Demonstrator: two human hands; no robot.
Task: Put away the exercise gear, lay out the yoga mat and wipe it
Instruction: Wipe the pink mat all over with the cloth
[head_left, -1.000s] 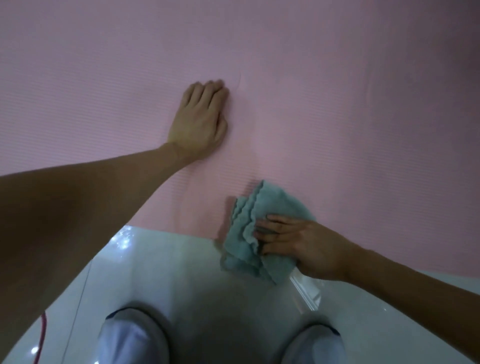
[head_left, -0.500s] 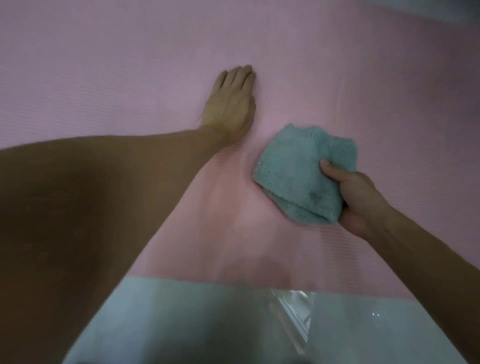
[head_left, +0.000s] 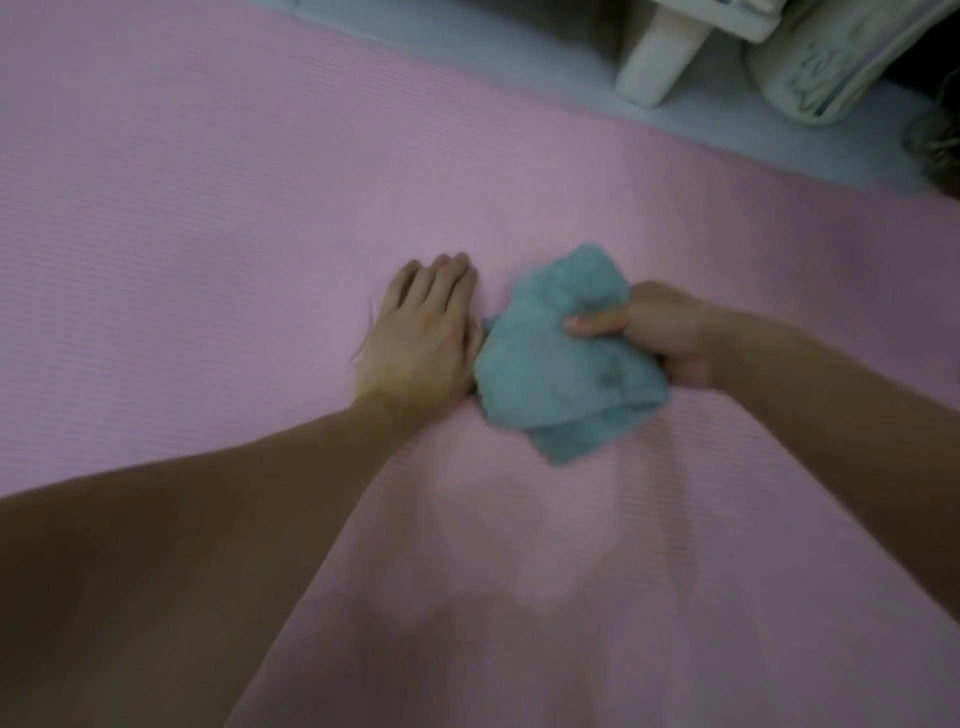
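The pink yoga mat (head_left: 208, 218) lies flat and fills most of the view. My left hand (head_left: 423, 327) presses flat on it near the middle, fingers straight. Right beside it, touching its edge, is a bunched teal cloth (head_left: 561, 374) lying on the mat. My right hand (head_left: 649, 332) grips the cloth from the right, thumb over the top and fingers curled round it.
Beyond the mat's far edge is a strip of pale floor (head_left: 519, 57). A white furniture leg (head_left: 657, 57) and a pale bag or bundle (head_left: 826, 62) stand at the top right, close to the mat.
My right hand has pushed the cloth from the mat's near edge forward to beside my left hand. My view has shifted forward, so the mat's far edge and the furniture now show.
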